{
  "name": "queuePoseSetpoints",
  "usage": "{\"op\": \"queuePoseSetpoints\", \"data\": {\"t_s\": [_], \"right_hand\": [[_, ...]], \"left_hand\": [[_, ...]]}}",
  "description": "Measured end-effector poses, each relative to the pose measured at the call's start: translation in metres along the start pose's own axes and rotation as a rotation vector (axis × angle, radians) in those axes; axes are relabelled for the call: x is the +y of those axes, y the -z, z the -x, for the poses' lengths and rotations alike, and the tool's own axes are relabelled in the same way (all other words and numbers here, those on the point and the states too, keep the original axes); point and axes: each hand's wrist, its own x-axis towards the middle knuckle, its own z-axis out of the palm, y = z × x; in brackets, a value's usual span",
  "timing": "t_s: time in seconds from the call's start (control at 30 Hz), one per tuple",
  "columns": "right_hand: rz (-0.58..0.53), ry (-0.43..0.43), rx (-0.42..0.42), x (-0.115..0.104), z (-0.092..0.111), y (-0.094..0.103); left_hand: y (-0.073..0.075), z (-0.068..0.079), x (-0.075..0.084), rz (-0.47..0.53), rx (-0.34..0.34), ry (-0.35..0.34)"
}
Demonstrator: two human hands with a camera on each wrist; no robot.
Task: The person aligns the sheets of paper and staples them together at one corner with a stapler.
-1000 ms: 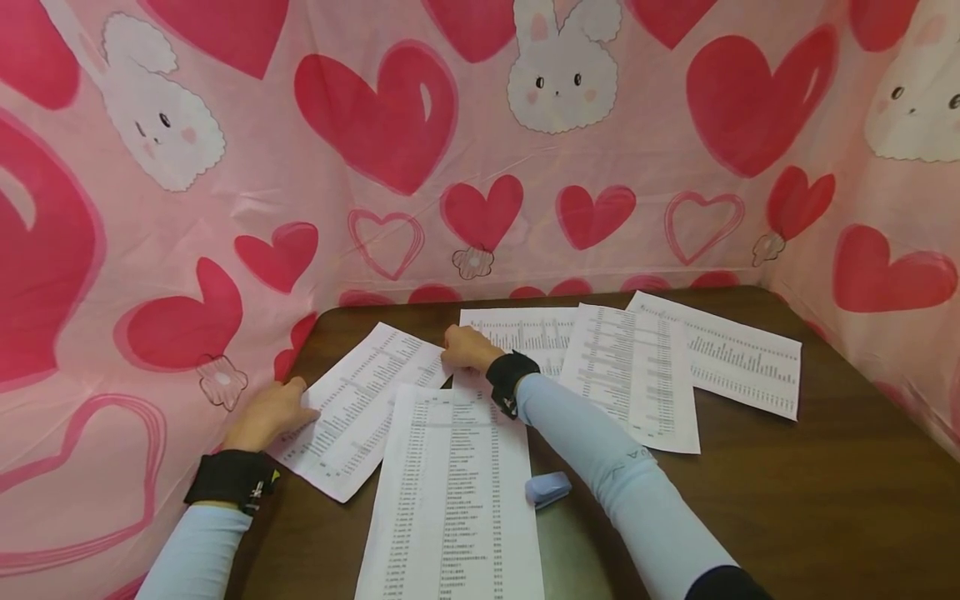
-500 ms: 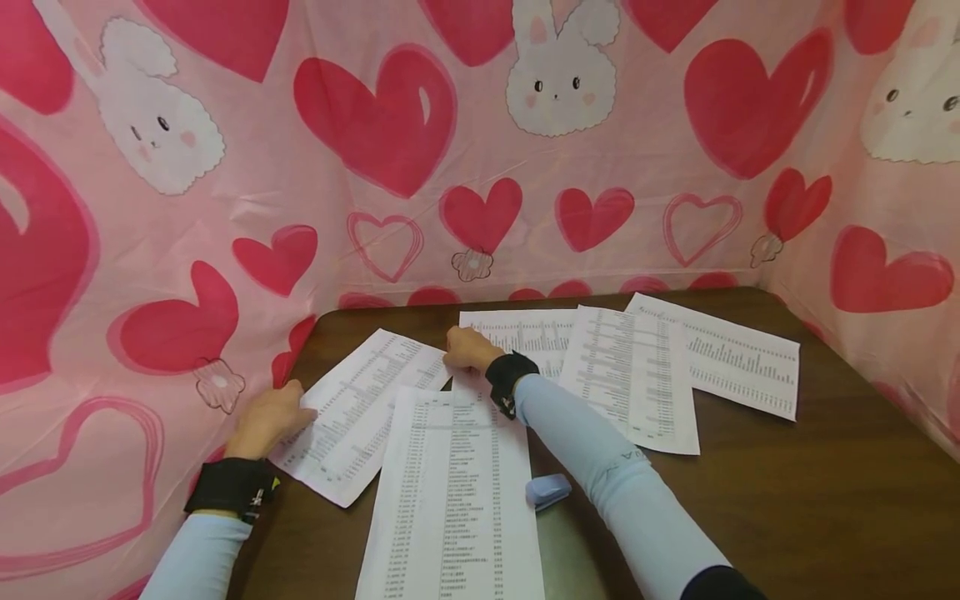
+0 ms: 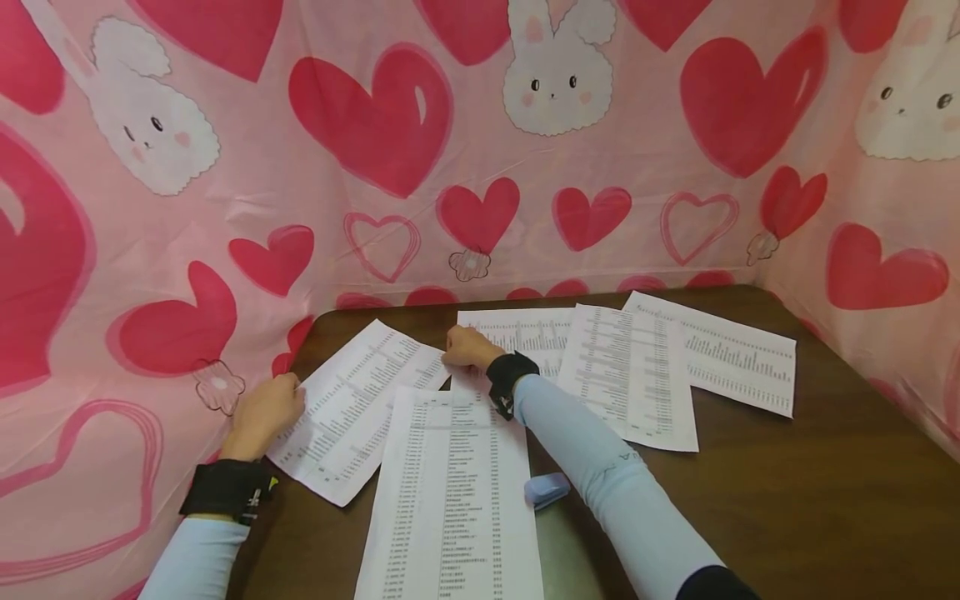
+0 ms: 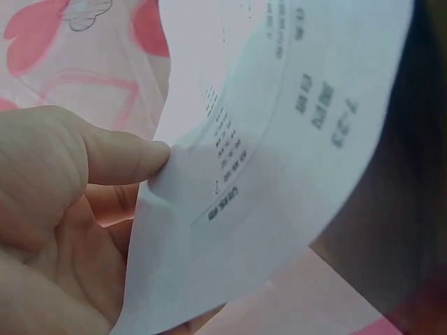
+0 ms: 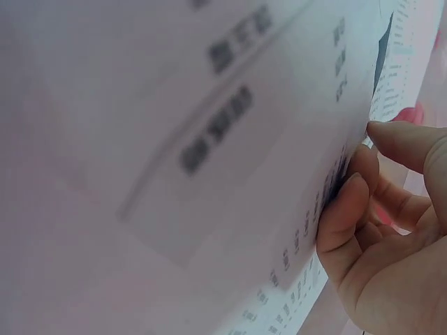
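A printed sheet of paper [image 3: 360, 408] lies slanted on the left of the table, between both hands. My left hand [image 3: 267, 412] holds its left edge; in the left wrist view the thumb [image 4: 129, 159] presses on the printed face, fingers behind, and the paper [image 4: 279, 181] bows upward. My right hand [image 3: 470, 347] is at the same sheet's right corner, its fingers curled and the thumb close to the fingertips at a paper edge in the right wrist view. A long printed sheet [image 3: 457, 500] lies in front, partly under the right forearm in view.
Several more printed sheets overlap at the back right, among them one upright page [image 3: 630, 375] and one angled page [image 3: 738, 358]. A light blue stapler-like object [image 3: 547, 489] sits beside the long sheet. The brown table [image 3: 810, 500] meets a pink heart-patterned cloth [image 3: 420, 233] behind.
My left hand has drawn its thumb back toward the sheet's left edge. That sheet's far corner dips slightly, then rises. The right hand stays in place.
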Motion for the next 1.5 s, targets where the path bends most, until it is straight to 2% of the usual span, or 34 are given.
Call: {"op": "queuePoseSetpoints", "data": {"t_s": [0.23, 0.37, 0.47, 0.6, 0.73, 0.87, 1.07, 1.2, 1.5], "right_hand": [[-0.027, -0.001, -0.011, 0.002, 0.001, -0.001], [-0.053, 0.001, -0.010, 0.004, 0.001, 0.000], [-0.073, 0.003, -0.012, 0.005, 0.000, 0.001], [-0.062, 0.015, 0.007, 0.004, 0.000, 0.003], [-0.029, 0.056, 0.041, -0.002, 0.001, 0.008], [0.014, 0.115, 0.068, -0.017, 0.003, 0.018], [0.063, 0.236, 0.203, -0.051, 0.010, 0.033], [0.078, 0.305, 0.255, -0.073, 0.017, 0.044], [0.190, 0.473, 0.384, -0.102, 0.024, 0.055]], "left_hand": [[0.005, 0.007, 0.007, 0.028, 0.053, 0.009], [0.008, 0.008, 0.009, 0.056, 0.121, -0.022], [0.011, 0.007, 0.011, 0.069, 0.146, -0.031], [0.015, 0.006, 0.014, 0.077, 0.153, -0.022], [0.022, 0.004, 0.019, 0.076, 0.196, -0.045], [0.032, 0.003, 0.026, 0.083, 0.215, -0.060], [0.044, -0.002, 0.034, 0.075, 0.223, -0.100], [0.049, -0.003, 0.039, 0.057, 0.238, -0.116], [0.061, 0.001, 0.047, 0.071, 0.279, -0.135]]}}
